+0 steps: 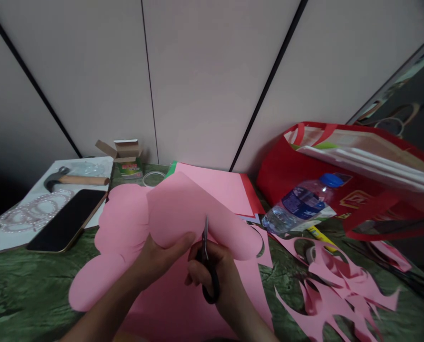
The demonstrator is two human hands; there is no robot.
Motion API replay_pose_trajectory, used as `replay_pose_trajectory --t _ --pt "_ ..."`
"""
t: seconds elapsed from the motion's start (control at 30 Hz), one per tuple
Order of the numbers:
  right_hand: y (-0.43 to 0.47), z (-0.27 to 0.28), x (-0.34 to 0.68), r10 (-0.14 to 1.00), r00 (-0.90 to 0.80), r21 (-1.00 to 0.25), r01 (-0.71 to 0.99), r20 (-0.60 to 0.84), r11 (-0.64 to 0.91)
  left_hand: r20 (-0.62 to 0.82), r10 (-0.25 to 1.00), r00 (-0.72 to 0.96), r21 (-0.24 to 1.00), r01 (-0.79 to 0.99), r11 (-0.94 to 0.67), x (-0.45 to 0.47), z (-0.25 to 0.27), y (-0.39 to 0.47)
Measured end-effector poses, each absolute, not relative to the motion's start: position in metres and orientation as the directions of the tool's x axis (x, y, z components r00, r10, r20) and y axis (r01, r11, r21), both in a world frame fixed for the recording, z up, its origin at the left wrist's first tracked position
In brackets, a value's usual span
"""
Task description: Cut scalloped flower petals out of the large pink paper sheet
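My left hand (165,259) pinches the lower edge of a pink paper sheet (179,209), thumb on top and fingers hidden beneath. In my right hand (215,268) is a pair of black-handled scissors (205,247), its blades pointing up and meeting the sheet's edge. A rounded lobe of the sheet extends to the right of the blades. Rounded pink paper pieces (124,218) lie in a pile to the left of the sheet. Beneath both hands more pink paper (183,304) covers the table.
Pink paper scraps (333,289) lie at right, near a water bottle (297,204) leaning against a red bag (279,166). At left are a hammer (83,180), a phone (69,221), clear beads (37,209) and a small open box (130,166). A wall (194,85) stands behind.
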State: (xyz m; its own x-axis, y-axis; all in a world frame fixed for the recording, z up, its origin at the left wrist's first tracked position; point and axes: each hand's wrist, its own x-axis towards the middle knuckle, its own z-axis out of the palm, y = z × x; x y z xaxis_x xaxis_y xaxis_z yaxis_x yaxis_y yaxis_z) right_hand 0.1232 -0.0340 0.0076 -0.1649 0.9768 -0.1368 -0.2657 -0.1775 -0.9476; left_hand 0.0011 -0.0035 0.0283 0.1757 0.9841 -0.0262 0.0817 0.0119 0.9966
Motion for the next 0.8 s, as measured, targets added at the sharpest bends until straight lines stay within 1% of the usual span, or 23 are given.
replay_pose_trajectory --t 0.07,0.2,0.33,0.5,0.67,0.8 --pt "-0.0336 0.0081 0.1234 0.976 -0.161 -0.947 -0.263 -0.145 -0.184 -0.020 0.989 0.148 0.996 0.090 0.006 0.0000 0.0281 -0.0033" --pt "-0.0330 0.0100 0.1236 0.974 -0.166 -0.944 -0.267 -0.154 -0.195 -0.009 0.999 0.041 0.993 0.114 0.004 -0.0011 0.0282 -0.0027" --pt "-0.0337 0.0104 0.1233 0.975 -0.173 -0.946 -0.267 -0.142 -0.185 -0.004 0.999 0.048 0.992 0.126 -0.002 -0.0004 0.0293 -0.0028" --pt "-0.0351 0.0118 0.1222 0.971 -0.166 -0.946 -0.245 -0.173 -0.211 0.014 0.999 -0.036 0.991 0.134 -0.009 0.0004 0.0303 -0.0033" --pt "-0.0360 0.0076 0.1227 0.974 -0.169 -0.945 -0.266 -0.149 -0.191 0.033 0.998 0.051 0.993 0.115 -0.039 -0.0032 0.0262 0.0026" --pt "-0.0353 0.0029 0.1220 0.978 -0.148 -0.944 -0.274 -0.146 -0.182 0.092 0.996 0.001 0.991 0.092 -0.092 0.0000 0.0224 0.0039"
